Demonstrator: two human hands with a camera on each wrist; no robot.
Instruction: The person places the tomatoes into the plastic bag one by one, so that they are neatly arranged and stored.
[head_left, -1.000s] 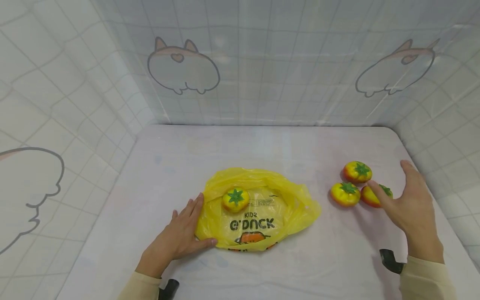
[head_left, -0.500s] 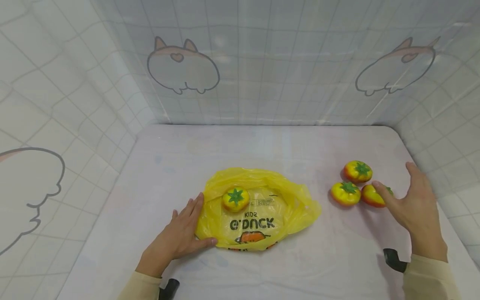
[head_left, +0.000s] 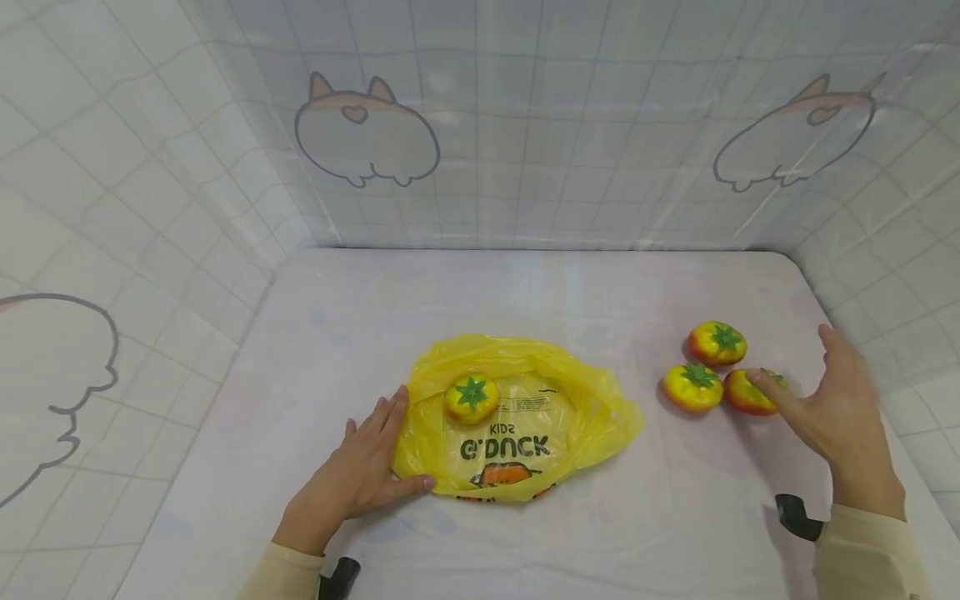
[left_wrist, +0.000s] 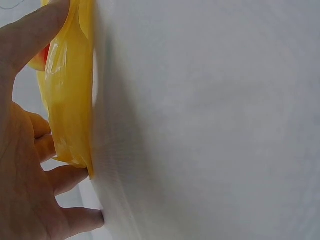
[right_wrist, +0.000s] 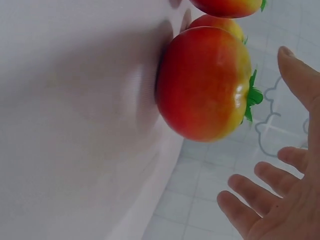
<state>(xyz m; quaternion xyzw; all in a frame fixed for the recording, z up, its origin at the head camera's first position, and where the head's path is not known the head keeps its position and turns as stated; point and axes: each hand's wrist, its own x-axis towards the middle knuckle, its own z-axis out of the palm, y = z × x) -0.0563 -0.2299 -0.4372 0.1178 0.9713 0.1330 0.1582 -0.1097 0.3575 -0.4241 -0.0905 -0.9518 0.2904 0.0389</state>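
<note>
A yellow plastic bag (head_left: 600, 433) with "DUCK KIDS" lettering lies spread at the middle of the table, and one yellow-and-red tomato (head_left: 472, 398) with a green calyx rests on it. My left hand (head_left: 356, 471) touches the bag's left edge with fingers and thumb spread; in the left wrist view the fingertips meet the yellow film (left_wrist: 72, 100). At the right, my right hand (head_left: 840, 417) hangs spread beside the nearest tomato (head_left: 744, 393), its thumb overlapping that tomato in the head view. The right wrist view shows a gap between this tomato (right_wrist: 205, 85) and the palm.
Two more tomatoes sit close by, one at the back (head_left: 716, 343) and one to the left (head_left: 692, 388). A pale cloth covers the table (head_left: 480, 292). White tiled-pattern sheets with cartoon drawings enclose the back (head_left: 525, 150) and both sides.
My right hand has shifted slightly right, so more of the nearest tomato shows. The left hand, bag and tomatoes stay in place.
</note>
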